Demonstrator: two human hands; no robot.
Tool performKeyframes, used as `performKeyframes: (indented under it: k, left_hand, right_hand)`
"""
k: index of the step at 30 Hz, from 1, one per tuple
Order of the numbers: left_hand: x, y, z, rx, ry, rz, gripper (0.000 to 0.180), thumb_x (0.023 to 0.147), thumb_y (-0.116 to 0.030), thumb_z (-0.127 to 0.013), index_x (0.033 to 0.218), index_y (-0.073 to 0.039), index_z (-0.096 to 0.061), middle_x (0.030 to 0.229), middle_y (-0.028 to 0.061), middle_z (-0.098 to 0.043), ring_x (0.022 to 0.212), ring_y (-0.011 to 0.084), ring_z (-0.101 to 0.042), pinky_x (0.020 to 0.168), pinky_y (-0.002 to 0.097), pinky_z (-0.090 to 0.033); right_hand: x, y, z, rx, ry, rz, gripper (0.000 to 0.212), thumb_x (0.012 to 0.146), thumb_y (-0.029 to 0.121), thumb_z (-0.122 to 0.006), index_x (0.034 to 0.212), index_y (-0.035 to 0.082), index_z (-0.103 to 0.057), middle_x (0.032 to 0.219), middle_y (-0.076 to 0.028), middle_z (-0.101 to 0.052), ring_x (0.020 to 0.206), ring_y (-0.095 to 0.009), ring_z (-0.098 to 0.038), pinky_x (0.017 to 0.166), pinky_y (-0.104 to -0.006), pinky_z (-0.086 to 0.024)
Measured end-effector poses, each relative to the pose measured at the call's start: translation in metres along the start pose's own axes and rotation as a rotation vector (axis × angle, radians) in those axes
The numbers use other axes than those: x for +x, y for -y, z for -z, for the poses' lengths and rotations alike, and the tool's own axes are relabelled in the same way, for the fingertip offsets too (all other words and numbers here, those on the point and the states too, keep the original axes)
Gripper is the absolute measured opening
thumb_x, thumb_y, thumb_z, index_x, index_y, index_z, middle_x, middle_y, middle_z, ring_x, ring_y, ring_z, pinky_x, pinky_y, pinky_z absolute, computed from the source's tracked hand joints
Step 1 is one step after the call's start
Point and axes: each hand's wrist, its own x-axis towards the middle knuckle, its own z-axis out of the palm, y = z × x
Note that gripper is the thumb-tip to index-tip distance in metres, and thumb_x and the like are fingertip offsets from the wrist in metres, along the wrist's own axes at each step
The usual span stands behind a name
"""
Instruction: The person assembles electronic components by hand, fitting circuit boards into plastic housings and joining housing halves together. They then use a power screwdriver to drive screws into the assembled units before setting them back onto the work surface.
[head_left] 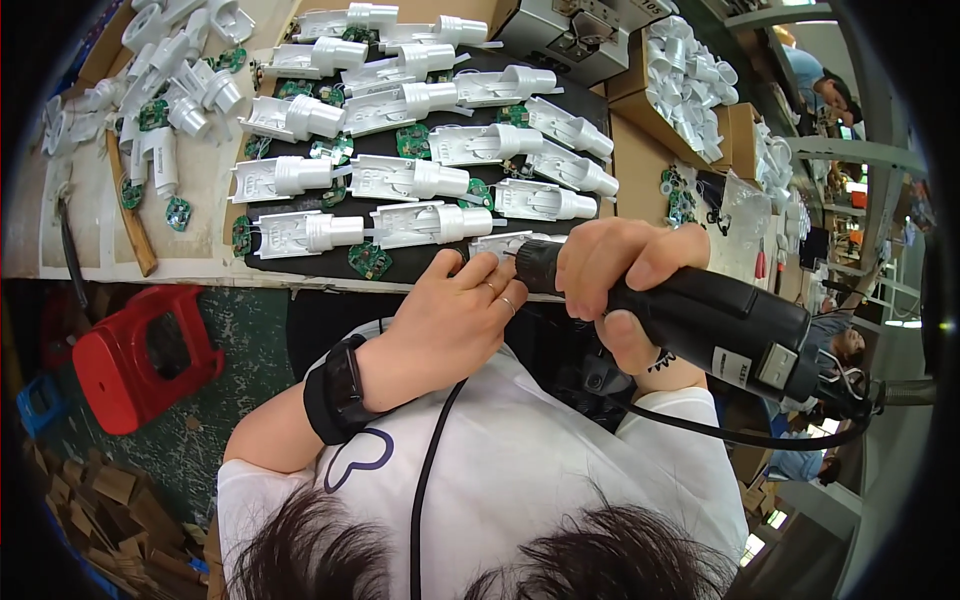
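My right hand point(625, 275) is wrapped round a black electric screwdriver point(725, 315), whose cord and hose run off to the right. The tool lies tilted, its narrow end pointing left over a white plastic housing point(505, 241) at the table's near edge. My left hand point(450, 310), with rings and a black wristwatch, has its bent fingers closed on that housing beside the tool's tip. Part of the housing is hidden by the fingers and tool. Beyond it, several open white housings point(408, 180) lie in rows on a black mat point(300, 262), with green circuit boards point(370, 259) among them.
More white housings point(185, 105) are heaped at the left, near a wooden stick point(130, 205). At the right, a cardboard box point(635, 110) holds small white parts. A red stool point(120, 370) stands below the table at left. Other people point(815, 85) are at the far right.
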Motion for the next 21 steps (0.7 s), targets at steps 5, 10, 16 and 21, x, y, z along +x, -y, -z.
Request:
performKeyframes:
  k: [5, 10, 16, 21]
  left_hand:
    - [0.004, -0.002, 0.0, 0.038, -0.029, -0.015, 0.023, 0.074, -0.012, -0.059, 0.096, -0.005, -0.061, 0.113, 0.0105, -0.061, 0.1, 0.0184, -0.051, 0.08, 0.032, -0.037]
    - [0.004, 0.005, -0.002, 0.098, -0.082, -0.111, 0.025, 0.071, -0.013, -0.066, 0.095, -0.006, -0.059, 0.103, 0.0044, -0.06, 0.102, 0.0197, -0.051, 0.083, 0.0345, -0.038]
    - [0.02, -0.006, 0.007, 0.224, -0.193, 0.026, 0.027, 0.068, -0.012, -0.07, 0.092, -0.006, -0.059, 0.104, 0.0047, -0.059, 0.098, 0.0211, -0.053, 0.082, 0.034, -0.038]
    - [0.037, -0.007, -0.002, 0.325, -0.171, 0.063, 0.021, 0.069, -0.01, -0.064, 0.089, -0.005, -0.06, 0.093, 0.006, -0.056, 0.091, 0.0208, -0.052, 0.08, 0.0323, -0.038]
  right_hand:
    - [0.0, -0.003, 0.013, 0.111, -0.084, -0.113, 0.033, 0.089, 0.02, -0.063, 0.11, 0.013, -0.038, 0.069, -0.003, -0.053, 0.057, -0.016, -0.05, 0.064, -0.0332, -0.045]
    - [0.024, 0.017, 0.048, -0.014, -0.272, 0.063, 0.049, 0.087, 0.016, -0.057, 0.129, 0.009, -0.034, 0.074, -0.007, -0.053, 0.065, -0.018, -0.051, 0.069, -0.0337, -0.044]
    - [0.039, 0.04, 0.094, -0.482, -0.591, 0.079, 0.053, 0.087, 0.01, -0.055, 0.133, 0.001, -0.033, 0.093, -0.014, -0.06, 0.086, -0.023, -0.059, 0.085, -0.036, -0.045]
    - [0.017, 0.018, 0.122, -0.55, -0.773, 0.073, 0.049, 0.088, 0.0, -0.051, 0.133, -0.001, -0.033, 0.102, -0.014, -0.06, 0.098, -0.024, -0.059, 0.095, -0.0359, -0.044]
